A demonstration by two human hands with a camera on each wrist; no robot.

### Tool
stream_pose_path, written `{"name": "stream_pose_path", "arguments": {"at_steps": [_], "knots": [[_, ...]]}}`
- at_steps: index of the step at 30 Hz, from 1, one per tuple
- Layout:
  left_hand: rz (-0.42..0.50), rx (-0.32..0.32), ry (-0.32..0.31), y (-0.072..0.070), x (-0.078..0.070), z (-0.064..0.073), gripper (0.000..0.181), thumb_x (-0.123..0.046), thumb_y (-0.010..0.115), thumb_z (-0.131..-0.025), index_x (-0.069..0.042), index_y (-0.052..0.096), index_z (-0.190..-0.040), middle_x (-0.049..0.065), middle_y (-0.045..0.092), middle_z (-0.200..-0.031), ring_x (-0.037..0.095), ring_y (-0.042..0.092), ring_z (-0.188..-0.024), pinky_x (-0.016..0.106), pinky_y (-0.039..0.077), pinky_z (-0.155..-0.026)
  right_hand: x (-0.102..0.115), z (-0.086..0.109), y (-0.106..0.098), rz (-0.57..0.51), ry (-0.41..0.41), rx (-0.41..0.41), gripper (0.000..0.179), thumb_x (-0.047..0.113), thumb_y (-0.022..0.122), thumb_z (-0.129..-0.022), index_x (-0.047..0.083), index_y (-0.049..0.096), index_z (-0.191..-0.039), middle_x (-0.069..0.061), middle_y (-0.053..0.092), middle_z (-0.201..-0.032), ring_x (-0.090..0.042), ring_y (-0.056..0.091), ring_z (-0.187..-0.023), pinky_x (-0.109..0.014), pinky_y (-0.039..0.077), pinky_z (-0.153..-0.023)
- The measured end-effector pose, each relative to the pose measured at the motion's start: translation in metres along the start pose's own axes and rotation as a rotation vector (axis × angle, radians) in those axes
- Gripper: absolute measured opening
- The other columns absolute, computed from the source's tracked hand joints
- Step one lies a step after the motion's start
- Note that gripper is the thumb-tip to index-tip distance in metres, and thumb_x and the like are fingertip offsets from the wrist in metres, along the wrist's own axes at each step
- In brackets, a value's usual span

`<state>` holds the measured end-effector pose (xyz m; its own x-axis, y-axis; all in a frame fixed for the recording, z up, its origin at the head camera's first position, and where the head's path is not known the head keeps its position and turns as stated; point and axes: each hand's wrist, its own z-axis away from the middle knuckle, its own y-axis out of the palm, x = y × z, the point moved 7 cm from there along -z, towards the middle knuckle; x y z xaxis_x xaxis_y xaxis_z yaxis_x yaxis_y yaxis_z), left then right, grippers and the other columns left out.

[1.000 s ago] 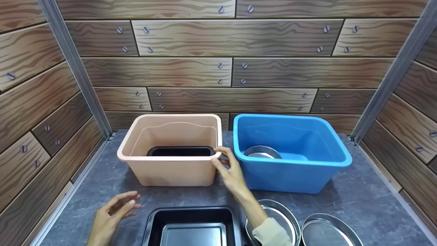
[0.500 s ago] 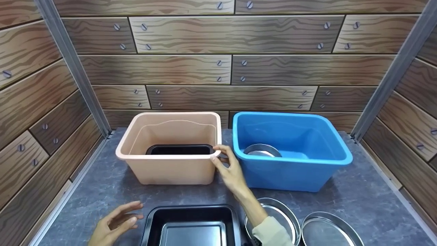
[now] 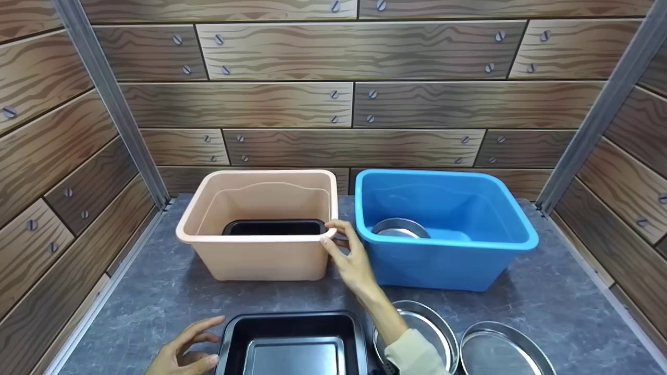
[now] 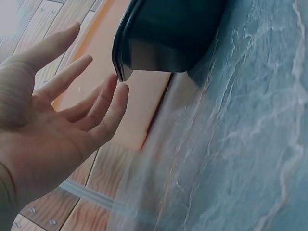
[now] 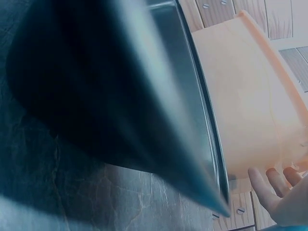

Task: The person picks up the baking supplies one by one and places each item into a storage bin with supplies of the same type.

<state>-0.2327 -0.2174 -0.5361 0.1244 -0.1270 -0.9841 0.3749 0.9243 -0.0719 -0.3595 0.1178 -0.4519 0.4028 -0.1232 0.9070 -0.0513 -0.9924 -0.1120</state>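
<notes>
Left hand (image 3: 183, 350), loosely spread, held nothing beside the partly cropped black pan (image 3: 294, 355); right hand (image 3: 353, 264) pinched the beige bin (image 3: 266, 261) by its rim.

the grey marbled tabletop (image 3: 140, 304) carries a dark pan (image 3: 294, 349), a peach tub (image 3: 266, 259) behind it, a blue tub (image 3: 443, 266) behind-right, two round tins (image 3: 497, 351) to its right.

There are two tubs (image 3: 260, 259) (image 3: 427, 265), two black pans (image 3: 294, 357) (image 3: 276, 227), three tins (image 3: 430, 333) (image 3: 500, 354) (image 3: 400, 228).
</notes>
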Motion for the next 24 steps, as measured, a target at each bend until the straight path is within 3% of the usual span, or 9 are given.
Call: {"name": "stream_pose_path", "arguments": {"at_steps": [10,16,19,22,24], "knots": [[-0.019,-0.055,-0.052,-0.006,0.009,-0.007,0.066,-0.023,0.069,-0.100,-0.007,0.043,-0.158,0.001,0.046,-0.151,0.020,0.060,-0.120,0.041,0.058,-0.096,0.000,-0.001,-0.001,0.006,-0.017,-0.007,0.031,0.018,0.069,-0.101,0.009,0.061,-0.130,-0.011,0.063,-0.131,-0.032,0.061,-0.116,-0.047,0.048,-0.106],[-0.008,0.011,-0.049,-0.005,0.014,-0.012,0.066,-0.022,0.067,-0.101,-0.003,0.040,-0.158,0.017,0.050,-0.148,0.023,0.060,-0.113,0.038,0.057,-0.092,-0.001,-0.001,-0.001,0.009,-0.019,-0.009,0.030,0.018,0.069,-0.101,0.010,0.062,-0.129,-0.012,0.063,-0.131,-0.030,0.061,-0.115,-0.049,0.048,-0.106],[0.009,0.060,-0.050,-0.005,0.018,-0.012,0.055,-0.021,0.065,-0.102,-0.023,0.050,-0.155,0.015,0.052,-0.140,0.024,0.062,-0.107,0.037,0.057,-0.089,-0.001,-0.001,0.000,0.005,-0.014,-0.008,0.030,0.018,0.069,-0.101,0.011,0.062,-0.129,-0.012,0.063,-0.131,-0.031,0.061,-0.114,-0.049,0.048,-0.105],[0.042,0.099,-0.057,-0.004,0.021,-0.012,0.048,-0.020,0.065,-0.102,-0.047,0.057,-0.140,0.011,0.052,-0.134,0.023,0.063,-0.103,0.036,0.057,-0.088,-0.001,-0.001,0.001,0.003,-0.010,-0.004,0.031,0.019,0.068,-0.102,0.009,0.061,-0.130,-0.012,0.063,-0.131,-0.030,0.062,-0.114,-0.046,0.050,-0.104],[0.053,0.116,-0.056,-0.003,0.021,-0.012,0.050,-0.018,0.065,-0.101,-0.054,0.057,-0.133,0.011,0.051,-0.132,0.022,0.064,-0.102,0.036,0.058,-0.088,0.000,-0.001,0.001,0.006,-0.009,-0.006,0.031,0.019,0.069,-0.102,0.010,0.061,-0.130,-0.011,0.063,-0.132,-0.027,0.062,-0.114,-0.044,0.050,-0.104]]}}
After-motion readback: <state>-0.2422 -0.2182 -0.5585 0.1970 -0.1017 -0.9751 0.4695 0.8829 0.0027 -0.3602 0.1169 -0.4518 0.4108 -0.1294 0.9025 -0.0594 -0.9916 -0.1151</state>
